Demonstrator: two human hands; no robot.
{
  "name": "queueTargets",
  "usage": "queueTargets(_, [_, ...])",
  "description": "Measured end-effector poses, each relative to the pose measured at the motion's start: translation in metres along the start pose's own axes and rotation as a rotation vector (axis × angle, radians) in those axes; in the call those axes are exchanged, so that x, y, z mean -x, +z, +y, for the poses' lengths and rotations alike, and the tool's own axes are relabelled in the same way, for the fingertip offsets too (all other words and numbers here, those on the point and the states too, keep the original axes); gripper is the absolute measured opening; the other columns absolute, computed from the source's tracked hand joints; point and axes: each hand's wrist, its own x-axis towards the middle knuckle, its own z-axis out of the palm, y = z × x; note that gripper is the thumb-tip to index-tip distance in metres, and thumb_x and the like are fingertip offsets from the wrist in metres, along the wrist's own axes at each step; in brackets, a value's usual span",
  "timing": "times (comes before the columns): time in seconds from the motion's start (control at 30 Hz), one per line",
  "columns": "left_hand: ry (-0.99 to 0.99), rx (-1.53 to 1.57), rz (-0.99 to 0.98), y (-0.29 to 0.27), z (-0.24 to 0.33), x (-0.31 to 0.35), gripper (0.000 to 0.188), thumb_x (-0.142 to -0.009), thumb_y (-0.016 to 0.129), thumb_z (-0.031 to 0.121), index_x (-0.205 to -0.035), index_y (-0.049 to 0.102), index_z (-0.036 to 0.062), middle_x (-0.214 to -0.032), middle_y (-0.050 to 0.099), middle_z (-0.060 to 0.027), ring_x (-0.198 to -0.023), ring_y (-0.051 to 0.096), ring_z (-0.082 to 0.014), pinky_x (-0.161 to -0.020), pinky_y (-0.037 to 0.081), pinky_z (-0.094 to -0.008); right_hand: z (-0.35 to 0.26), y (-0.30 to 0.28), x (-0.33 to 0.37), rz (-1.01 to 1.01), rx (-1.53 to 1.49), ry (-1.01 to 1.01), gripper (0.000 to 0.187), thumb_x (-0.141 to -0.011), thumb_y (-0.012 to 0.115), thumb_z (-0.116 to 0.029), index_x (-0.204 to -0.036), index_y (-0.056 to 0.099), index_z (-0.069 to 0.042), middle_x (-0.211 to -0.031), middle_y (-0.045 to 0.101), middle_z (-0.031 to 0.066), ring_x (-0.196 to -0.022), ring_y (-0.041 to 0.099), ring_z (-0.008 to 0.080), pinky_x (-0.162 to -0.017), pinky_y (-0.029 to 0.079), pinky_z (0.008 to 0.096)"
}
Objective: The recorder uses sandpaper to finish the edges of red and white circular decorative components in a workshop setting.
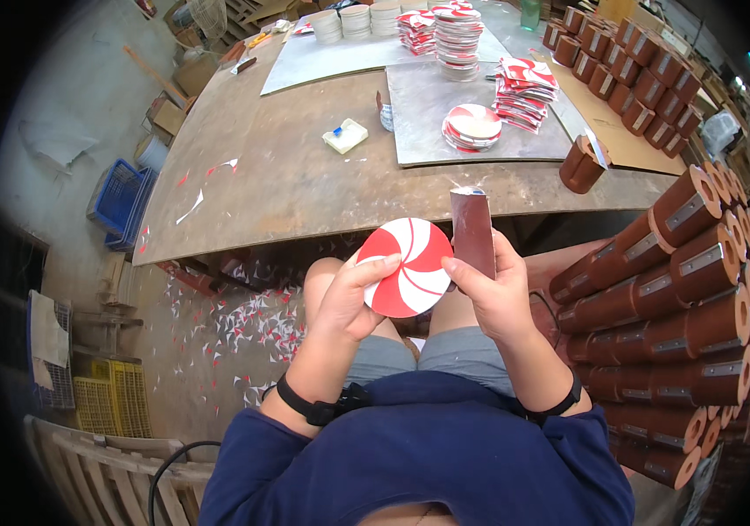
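Note:
Above my lap, my left hand (350,294) holds a round red-and-white swirl disc (408,263) by its left side, thumb lying on its face. My right hand (505,294) is closed round a flat, dark brown bar (473,232) that stands upright beside the disc. The right thumb reaches across to the disc's right edge. Past the disc, on a grey board (428,145) on the table, rests a low pile of similar round discs (471,129). Behind that pile is a stack of red-and-white pieces with pointed corners (528,88).
The wooden table (261,175) carries a pale yellowish block (345,136) and white round stacks (355,22). Brown cylinders (690,280) are piled high at my right. A brown container (581,167) stands at the table edge. Red and white scraps (248,320) litter the floor; blue crates (121,197) are left.

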Motion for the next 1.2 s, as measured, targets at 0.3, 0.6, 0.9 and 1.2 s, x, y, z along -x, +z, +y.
queueTargets(0.3, [-0.100,0.224,-0.052,-0.012,-0.011,-0.006,0.043,-0.083,0.053,0.007,-0.123,0.039,-0.0015,-0.117,0.052,-0.0138,-0.105,0.053,-0.0222,-0.090,0.045,-0.0357,-0.005,-0.006,0.006,-0.081,0.639,-0.541,0.032,-0.074,0.057,0.002,-0.106,0.058,-0.003,-0.094,0.049,0.0138,-0.082,0.053,0.0215,-0.068,0.044,0.0266])
queueTargets(0.6, [-0.004,0.232,-0.067,-0.010,-0.009,-0.006,0.046,-0.080,0.054,0.004,-0.124,0.038,-0.0013,-0.118,0.050,-0.0153,-0.108,0.052,-0.0234,-0.093,0.043,-0.0358,-0.013,-0.006,0.012,-0.014,0.895,-0.794,0.041,-0.060,0.057,0.007,-0.098,0.063,-0.006,-0.087,0.048,0.0117,-0.071,0.053,0.0244,-0.057,0.046,0.0307])
queueTargets(0.9, [0.091,0.218,-0.051,-0.014,-0.006,-0.004,0.046,-0.081,0.054,0.002,-0.123,0.036,0.0023,-0.117,0.049,-0.0140,-0.107,0.051,-0.0247,-0.091,0.044,-0.0386,-0.013,0.008,0.029,-0.333,0.953,-0.865,0.032,-0.058,0.062,-0.001,-0.090,0.064,-0.006,-0.086,0.048,0.0094,-0.064,0.052,0.0217,-0.051,0.043,0.0295])
queueTargets(1.2, [0.178,0.225,-0.002,-0.019,-0.006,-0.003,0.049,-0.080,0.053,0.000,-0.124,0.032,0.0031,-0.119,0.047,-0.0146,-0.109,0.049,-0.0249,-0.092,0.043,-0.0388,-0.009,0.019,0.032,-0.348,0.975,-0.832,0.025,-0.062,0.065,-0.006,-0.086,0.065,-0.010,-0.086,0.049,0.0086,-0.066,0.053,0.0209,-0.052,0.045,0.0309])
